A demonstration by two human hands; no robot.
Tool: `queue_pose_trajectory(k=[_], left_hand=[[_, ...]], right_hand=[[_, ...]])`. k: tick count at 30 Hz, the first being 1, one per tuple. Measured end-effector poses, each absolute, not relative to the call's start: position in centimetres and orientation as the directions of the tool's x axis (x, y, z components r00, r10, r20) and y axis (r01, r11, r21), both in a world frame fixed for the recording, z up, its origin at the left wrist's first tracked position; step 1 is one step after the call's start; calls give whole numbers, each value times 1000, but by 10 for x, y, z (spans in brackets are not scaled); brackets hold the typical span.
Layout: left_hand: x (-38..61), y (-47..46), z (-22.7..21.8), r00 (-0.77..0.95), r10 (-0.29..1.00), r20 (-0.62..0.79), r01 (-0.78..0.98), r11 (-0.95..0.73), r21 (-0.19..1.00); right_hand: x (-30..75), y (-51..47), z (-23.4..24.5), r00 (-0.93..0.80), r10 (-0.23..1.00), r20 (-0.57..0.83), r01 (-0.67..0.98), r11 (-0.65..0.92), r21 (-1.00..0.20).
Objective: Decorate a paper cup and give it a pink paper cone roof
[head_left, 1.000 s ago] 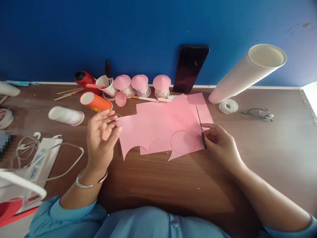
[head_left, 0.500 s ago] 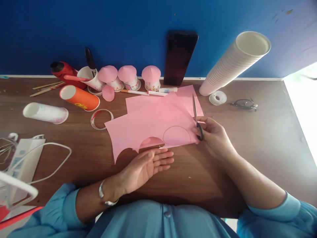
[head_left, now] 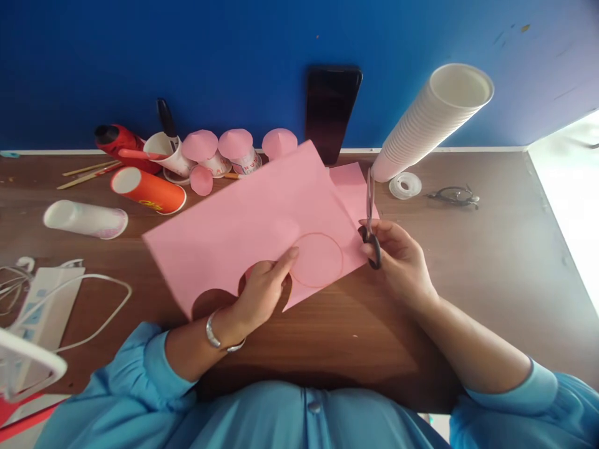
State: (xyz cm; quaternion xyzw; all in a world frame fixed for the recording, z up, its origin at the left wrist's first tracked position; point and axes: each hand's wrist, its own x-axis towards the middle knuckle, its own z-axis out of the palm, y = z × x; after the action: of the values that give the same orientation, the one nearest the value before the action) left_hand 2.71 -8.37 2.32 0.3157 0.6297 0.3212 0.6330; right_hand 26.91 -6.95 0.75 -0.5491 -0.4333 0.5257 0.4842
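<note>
My left hand (head_left: 264, 290) grips a pink paper sheet (head_left: 234, 231) near its lower edge, thumb on top and the other fingers hidden beneath. Curved notches are cut from that edge, and a drawn circle outline lies just right of my thumb. In my right hand (head_left: 402, 262) is a pair of scissors (head_left: 371, 218), blades pointing away from me and nearly together, beside the sheet's right corner. Under the held sheet, part of a second pink sheet (head_left: 349, 178) shows on the table.
Paper cups with pink cone tops (head_left: 236, 144) stand along the wall, left of a leaning phone (head_left: 332, 112). A tall stack of white cups (head_left: 430, 125), a tape roll (head_left: 405, 185) and glasses (head_left: 453, 196) are at right. An orange cup (head_left: 152, 192) and a power strip (head_left: 49, 312) lie left.
My left hand has gone from lying open below the sheet to gripping its lower edge. The sheet has been lifted and turned, now covering the markers and tape ring. The scissors stay in my right hand.
</note>
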Motion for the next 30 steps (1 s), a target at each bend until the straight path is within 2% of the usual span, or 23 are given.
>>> queue_pose_trajectory(k=[5,8,15,21,30], left_hand=[[8,-71,44,-199,893,-404,201,441,875],[5,-62,48,-261,915,-309,350,388,853],[13,-55,22,-317,899,-303,295,397,869],[18,-56,15,-310,863,-399,246,478,843],[14,-57,16,-264,864,-429,389,502,772]], right_hand=[[270,-75,6,3,998,-66,-166,-64,-984],[267,-82,11,-91,993,-79,-129,-90,-988],[250,-99,22,-275,946,-170,47,-163,-985],[234,-112,16,-327,919,-220,51,-215,-975],[219,-109,5,-259,916,-306,177,-266,-947]])
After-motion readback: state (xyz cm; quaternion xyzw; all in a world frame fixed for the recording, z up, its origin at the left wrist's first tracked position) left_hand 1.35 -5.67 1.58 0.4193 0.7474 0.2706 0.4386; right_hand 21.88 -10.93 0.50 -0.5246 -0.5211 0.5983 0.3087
